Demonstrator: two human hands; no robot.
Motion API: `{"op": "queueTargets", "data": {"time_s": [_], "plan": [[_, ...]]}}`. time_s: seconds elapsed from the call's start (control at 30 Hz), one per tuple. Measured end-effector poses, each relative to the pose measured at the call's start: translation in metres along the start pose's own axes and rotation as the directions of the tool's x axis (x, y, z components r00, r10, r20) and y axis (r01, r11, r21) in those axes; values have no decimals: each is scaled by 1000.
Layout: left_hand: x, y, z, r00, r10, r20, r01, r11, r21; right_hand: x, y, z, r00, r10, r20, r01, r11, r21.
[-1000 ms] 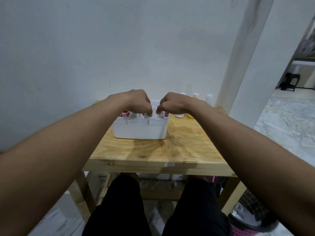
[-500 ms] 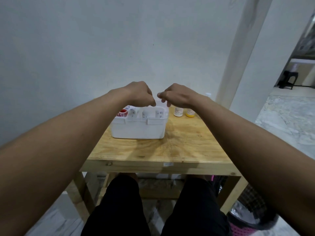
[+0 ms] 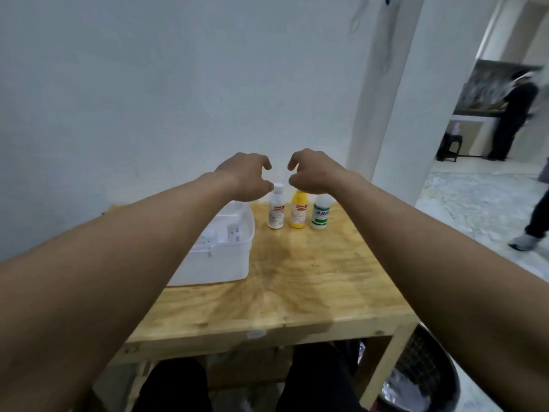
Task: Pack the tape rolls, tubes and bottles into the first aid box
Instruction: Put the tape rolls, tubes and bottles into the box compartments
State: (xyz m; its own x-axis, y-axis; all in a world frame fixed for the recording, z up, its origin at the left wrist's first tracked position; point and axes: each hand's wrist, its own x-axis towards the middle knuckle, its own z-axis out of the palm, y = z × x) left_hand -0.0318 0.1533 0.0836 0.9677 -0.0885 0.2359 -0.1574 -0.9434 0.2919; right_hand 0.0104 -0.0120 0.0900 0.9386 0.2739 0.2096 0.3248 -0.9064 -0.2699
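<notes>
1. Together, the left hand (image 3: 246, 176) and right hand (image 3: 312, 172) hover side by side over the far end of the table (image 3: 297, 292), fingers loosely curled and grasping nothing.
2. The white first aid box (image 3: 225, 263) sits on the table's left part, its top open, with small items inside.
3. To the right of the box, a white bottle (image 3: 276, 211), a yellow bottle (image 3: 298, 211) and a green-labelled bottle (image 3: 320, 215) stand upright in a row.
4. A dark bin (image 3: 421, 376) sits by the table's right leg.

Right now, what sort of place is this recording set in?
Probably a room in a home: a plain wooden table stands against a bare white wall, and the marble-patterned floor leads through an opening to a second room with a dark stool.
</notes>
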Motion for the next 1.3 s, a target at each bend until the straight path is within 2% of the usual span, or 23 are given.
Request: {"op": "queueTargets", "data": {"time_s": [0.27,0.4,0.57,0.87,1.3], "plan": [[53,8,38,999,-16,35,9,985,170,31,33,22,998,20,53,-8,977,-215],[70,5,48,996,-45,79,31,986,165,47,45,38,997,37,69,-15,954,-298],[76,1,57,995,-37,95,23,989,148,54,52,48,998,24,61,-4,953,-302],[74,2,57,1000,5,12,-8,979,203,49,46,48,1000,12,28,-2,947,-321],[35,2,-41,993,-18,-117,30,994,108,32,1,-16,997,-39,-65,22,968,-249]]}}
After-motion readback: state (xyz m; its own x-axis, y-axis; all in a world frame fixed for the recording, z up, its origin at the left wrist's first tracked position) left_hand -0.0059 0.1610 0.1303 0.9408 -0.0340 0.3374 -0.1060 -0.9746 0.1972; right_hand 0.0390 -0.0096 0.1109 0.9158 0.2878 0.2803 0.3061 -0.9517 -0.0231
